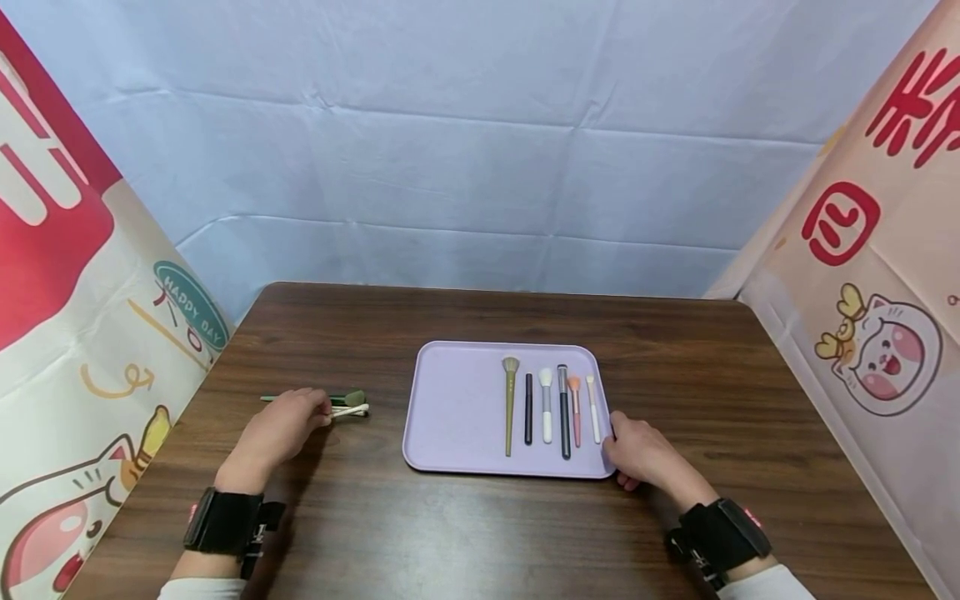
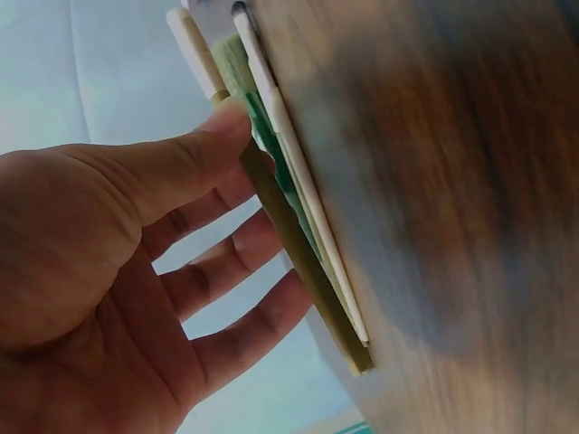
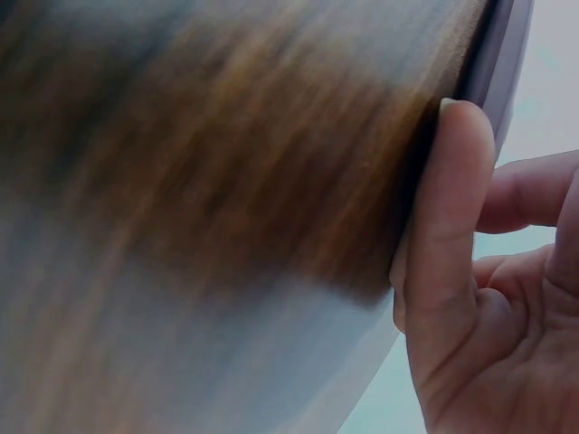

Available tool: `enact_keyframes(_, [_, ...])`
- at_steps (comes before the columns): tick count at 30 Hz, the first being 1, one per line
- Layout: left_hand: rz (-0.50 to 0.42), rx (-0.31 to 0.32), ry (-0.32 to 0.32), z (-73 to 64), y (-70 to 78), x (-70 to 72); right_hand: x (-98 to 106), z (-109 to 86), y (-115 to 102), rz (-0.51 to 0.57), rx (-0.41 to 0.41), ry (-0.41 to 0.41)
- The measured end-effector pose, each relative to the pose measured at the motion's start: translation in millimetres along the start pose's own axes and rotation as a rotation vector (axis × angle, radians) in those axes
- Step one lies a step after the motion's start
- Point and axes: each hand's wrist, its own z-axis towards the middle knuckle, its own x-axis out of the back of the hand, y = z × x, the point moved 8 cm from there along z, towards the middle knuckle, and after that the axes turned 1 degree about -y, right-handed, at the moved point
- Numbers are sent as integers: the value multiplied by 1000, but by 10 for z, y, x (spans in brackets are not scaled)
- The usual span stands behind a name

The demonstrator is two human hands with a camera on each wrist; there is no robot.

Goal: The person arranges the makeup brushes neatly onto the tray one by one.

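My left hand is at the left of the table, pinching a makeup brush with an olive handle and pale tip between thumb and fingers. Close against it lie a green makeup brush and a slim white-handled brush with a dark end. My right hand holds the lower right corner of a lilac tray, its thumb along the tray's side. On the tray, several brushes lie side by side, among them an olive brush and a pink brush.
The brown wooden table extends around the tray. Blue-white cloth hangs behind it, and printed cloths stand at the left and right sides. The tray's left part is bare lilac surface.
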Motion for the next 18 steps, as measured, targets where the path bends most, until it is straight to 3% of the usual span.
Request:
enact_keyframes(13, [5,76,-60,47,61,-19,4,-4,-1,-1,-4,-7])
enact_keyframes(18, [13,74,-57,78,129,-7,1,-4,-2,-2,-4,-9])
